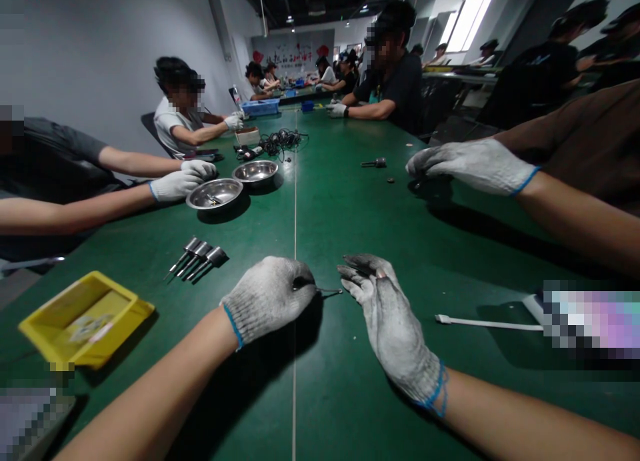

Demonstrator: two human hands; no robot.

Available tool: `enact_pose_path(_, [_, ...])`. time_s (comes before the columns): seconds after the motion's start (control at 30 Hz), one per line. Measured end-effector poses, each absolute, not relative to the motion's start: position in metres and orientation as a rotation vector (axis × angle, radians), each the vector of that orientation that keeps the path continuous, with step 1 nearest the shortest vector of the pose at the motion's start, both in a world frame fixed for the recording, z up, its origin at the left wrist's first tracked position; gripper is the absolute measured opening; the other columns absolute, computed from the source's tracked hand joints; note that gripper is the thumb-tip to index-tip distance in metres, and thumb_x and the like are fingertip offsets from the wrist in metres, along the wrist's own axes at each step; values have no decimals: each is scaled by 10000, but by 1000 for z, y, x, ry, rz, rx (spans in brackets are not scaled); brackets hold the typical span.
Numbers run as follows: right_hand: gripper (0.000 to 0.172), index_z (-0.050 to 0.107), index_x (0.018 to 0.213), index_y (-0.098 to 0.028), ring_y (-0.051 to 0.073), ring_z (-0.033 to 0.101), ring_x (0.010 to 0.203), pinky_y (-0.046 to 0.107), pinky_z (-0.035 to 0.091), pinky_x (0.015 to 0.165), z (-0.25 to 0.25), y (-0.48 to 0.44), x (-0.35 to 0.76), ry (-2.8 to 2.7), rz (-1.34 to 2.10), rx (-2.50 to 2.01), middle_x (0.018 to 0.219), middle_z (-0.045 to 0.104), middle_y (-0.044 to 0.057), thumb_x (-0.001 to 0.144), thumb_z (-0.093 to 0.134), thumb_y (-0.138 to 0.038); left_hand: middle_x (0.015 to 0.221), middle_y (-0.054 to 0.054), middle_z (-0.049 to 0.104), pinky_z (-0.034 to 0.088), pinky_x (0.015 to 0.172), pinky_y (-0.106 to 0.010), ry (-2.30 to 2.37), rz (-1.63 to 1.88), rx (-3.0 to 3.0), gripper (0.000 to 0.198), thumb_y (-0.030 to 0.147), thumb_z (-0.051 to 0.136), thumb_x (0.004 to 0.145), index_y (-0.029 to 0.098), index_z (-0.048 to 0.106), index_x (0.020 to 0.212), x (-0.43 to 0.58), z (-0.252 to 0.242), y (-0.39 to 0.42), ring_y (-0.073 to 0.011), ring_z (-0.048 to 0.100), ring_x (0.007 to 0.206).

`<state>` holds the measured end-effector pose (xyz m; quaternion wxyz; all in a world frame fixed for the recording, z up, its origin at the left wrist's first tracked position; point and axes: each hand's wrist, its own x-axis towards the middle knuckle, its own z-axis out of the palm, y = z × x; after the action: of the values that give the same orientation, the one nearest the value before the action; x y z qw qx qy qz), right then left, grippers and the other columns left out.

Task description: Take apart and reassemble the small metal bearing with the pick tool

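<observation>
My left hand [273, 294], in a white knit glove with a blue cuff, is closed on a thin metal rod [329, 291]. The rod sticks out to the right from the fingers, ending in a small rounded tip; the rest is hidden in the glove. Just past that tip is my right hand [387, 318], gloved too and smudged grey. Its fingers are stretched out towards the left, with nothing visible in them. Several metal shafts with thick cylindrical heads [200, 256] lie side by side beyond my left hand.
A yellow plastic bin [133, 301] with small pieces inside stands at left. Two steel bowls [215, 196] are near a co-worker's gloved hands [183, 181]. Another person's gloved hand [475, 164] reaches in from the right. A white cable [490, 324] leads to a blurred-out device. Black cables [280, 141] lie farther back.
</observation>
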<state>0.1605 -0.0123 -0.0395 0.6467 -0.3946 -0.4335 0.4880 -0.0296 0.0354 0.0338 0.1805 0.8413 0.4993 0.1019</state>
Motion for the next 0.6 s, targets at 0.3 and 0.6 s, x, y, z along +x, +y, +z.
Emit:
enact_pose_path(0.3, [358, 633, 1214, -282, 269, 683, 1211, 462, 558, 1045, -46, -7, 166, -1107, 974, -1007, 1294, 709, 99, 1043, 475, -555, 886, -77, 782, 549, 672, -296, 1273, 323, 2521, 288, 330, 512, 965, 188, 760, 935, -36, 9, 40, -210, 731, 756])
enact_pose_path(0.6, [293, 658, 1120, -262, 250, 703, 1094, 444, 564, 999, -44, -1, 170, -1037, 941, -1073, 1167, 724, 83, 1013, 557, -516, 826, -86, 726, 509, 627, -339, 1362, 261, 2697, 346, 394, 408, 1022, 193, 652, 883, -34, 3, 33, -244, 705, 703])
